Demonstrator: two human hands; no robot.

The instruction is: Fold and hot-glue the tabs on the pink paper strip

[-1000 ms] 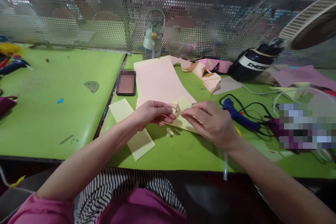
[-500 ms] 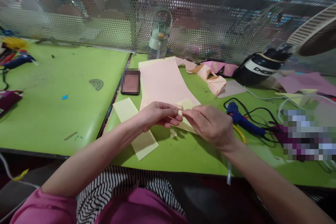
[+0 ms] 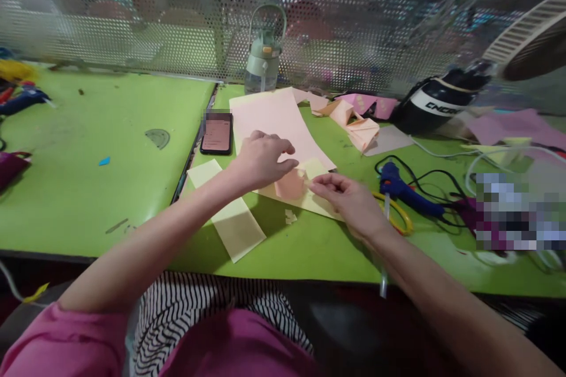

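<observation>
Beside both hands, bare green table

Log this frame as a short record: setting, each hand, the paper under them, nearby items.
setting: green table, perforated metal screen behind
left hand: lies on the pink sheet, fingers over a small pink piece
right hand: fingers pinch the edge of a yellow sheet
loose paper: yellow strip near the left forearm
nearby: phone, water bottle, blue glue gun, folded pink shapes

One head-worn camera looks forward and down, close over the green table towards a perforated screen.
</observation>
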